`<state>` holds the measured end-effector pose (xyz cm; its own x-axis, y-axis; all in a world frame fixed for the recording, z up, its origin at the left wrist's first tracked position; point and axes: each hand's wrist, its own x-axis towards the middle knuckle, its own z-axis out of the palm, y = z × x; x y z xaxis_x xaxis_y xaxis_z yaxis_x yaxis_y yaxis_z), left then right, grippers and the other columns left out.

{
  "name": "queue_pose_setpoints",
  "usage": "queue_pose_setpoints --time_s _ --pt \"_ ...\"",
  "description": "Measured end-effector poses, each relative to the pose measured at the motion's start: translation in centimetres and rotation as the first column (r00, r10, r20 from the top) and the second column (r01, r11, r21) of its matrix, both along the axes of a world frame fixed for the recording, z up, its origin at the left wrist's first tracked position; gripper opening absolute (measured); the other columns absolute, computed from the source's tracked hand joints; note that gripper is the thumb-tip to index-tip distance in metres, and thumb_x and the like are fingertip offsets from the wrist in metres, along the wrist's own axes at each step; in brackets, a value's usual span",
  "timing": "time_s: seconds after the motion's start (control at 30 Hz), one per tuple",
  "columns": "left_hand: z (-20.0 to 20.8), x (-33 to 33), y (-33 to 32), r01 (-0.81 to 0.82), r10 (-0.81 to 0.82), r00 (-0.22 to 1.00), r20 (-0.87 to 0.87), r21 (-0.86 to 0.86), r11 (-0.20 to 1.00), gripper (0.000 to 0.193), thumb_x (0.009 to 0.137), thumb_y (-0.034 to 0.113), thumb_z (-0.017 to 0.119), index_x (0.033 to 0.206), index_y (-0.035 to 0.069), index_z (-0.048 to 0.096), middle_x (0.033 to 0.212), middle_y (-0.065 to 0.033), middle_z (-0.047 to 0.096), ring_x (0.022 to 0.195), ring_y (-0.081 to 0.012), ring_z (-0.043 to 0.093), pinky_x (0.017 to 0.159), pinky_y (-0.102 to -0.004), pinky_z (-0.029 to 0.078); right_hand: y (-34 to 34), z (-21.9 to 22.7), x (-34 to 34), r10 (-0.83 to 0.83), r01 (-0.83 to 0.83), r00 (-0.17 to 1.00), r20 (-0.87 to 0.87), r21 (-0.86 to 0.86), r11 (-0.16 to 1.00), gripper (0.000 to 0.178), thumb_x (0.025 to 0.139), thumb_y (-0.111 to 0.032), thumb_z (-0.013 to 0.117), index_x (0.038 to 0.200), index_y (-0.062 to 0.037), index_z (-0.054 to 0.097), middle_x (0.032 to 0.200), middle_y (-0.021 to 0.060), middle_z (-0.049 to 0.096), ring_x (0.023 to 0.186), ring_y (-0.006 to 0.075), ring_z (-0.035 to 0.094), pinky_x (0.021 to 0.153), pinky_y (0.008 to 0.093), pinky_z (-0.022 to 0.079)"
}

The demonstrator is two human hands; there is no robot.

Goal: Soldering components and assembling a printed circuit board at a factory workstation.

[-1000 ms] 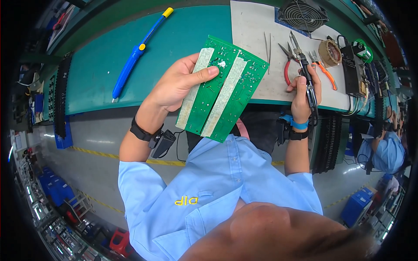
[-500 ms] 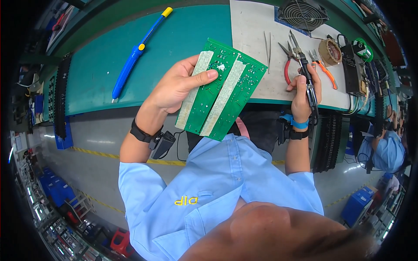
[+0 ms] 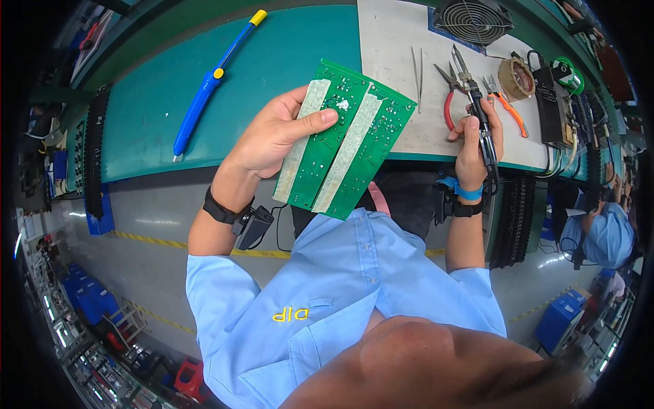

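The green circuit board (image 3: 339, 142), with two pale tape strips (image 3: 349, 153) along its face, is held up across the worktop's (image 3: 286, 41) front edge, its lower end reaching past that edge toward the person. Gripped only along its left side, it could tip or slip toward the floor (image 3: 160, 204) if the thumb slackened. The soldering iron (image 3: 475, 103) could mark the board, tape or thumb if swung left while hot; whether it is hot cannot be told. Its metal end is close to the red-handled pliers (image 3: 449, 109) and might knock them.

The left hand (image 3: 276, 133) pinches the board firmly, thumb flat on the face, fingers hidden behind, forearm angled inward. The right hand's (image 3: 470, 158) grip is closed around the iron's handle near the front edge, wrist upright, tip toward the far edge. Orange-handled cutters (image 3: 511, 112) lie just right of it; a blue pump (image 3: 199, 110) lies toward the worktop's left end.
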<state>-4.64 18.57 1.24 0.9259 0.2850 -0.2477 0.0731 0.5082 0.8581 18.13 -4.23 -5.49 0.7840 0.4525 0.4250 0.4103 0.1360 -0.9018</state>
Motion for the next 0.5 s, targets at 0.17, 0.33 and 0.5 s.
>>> queue_pose_setpoints --time_s 0.17,0.33,0.5 --pt "-0.01 -0.22 0.31 -0.017 0.018 1.000 0.012 -0.022 1.000 0.042 0.099 0.015 0.071 0.135 -0.002 0.058 0.123 -0.0121 0.071 0.109 -0.0178 0.071 0.095 -0.0320 0.058 0.11 0.02 0.07 0.007 -0.007 1.000 -0.007 0.017 1.000 0.039 0.105 -0.014 0.059 0.139 0.0051 0.052 0.083 0.0090 0.064 0.067 0.0127 0.059 0.063 0.0266 0.050" --pt "0.18 -0.40 0.49 -0.051 0.051 0.999 0.021 0.002 0.999 0.041 0.099 0.016 0.070 0.134 -0.002 0.058 0.123 -0.0119 0.071 0.108 -0.0178 0.071 0.094 -0.0325 0.058 -0.11 -0.56 0.26 0.016 -0.013 0.999 -0.044 0.066 0.998 0.039 0.102 -0.014 0.065 0.135 0.0041 0.056 0.087 0.0075 0.064 0.068 0.0105 0.061 0.061 0.0241 0.053" --pt "-0.06 -0.62 0.60 -0.079 0.079 0.997 0.020 -0.013 0.997 0.041 0.099 0.015 0.070 0.135 -0.001 0.058 0.124 -0.0124 0.071 0.109 -0.0184 0.071 0.094 -0.0330 0.058 -0.02 -0.15 -0.01 -0.001 0.002 1.000 -0.018 0.030 1.000 0.039 0.105 -0.014 0.060 0.138 0.0053 0.053 0.083 0.0096 0.064 0.068 0.0129 0.060 0.063 0.0272 0.051"
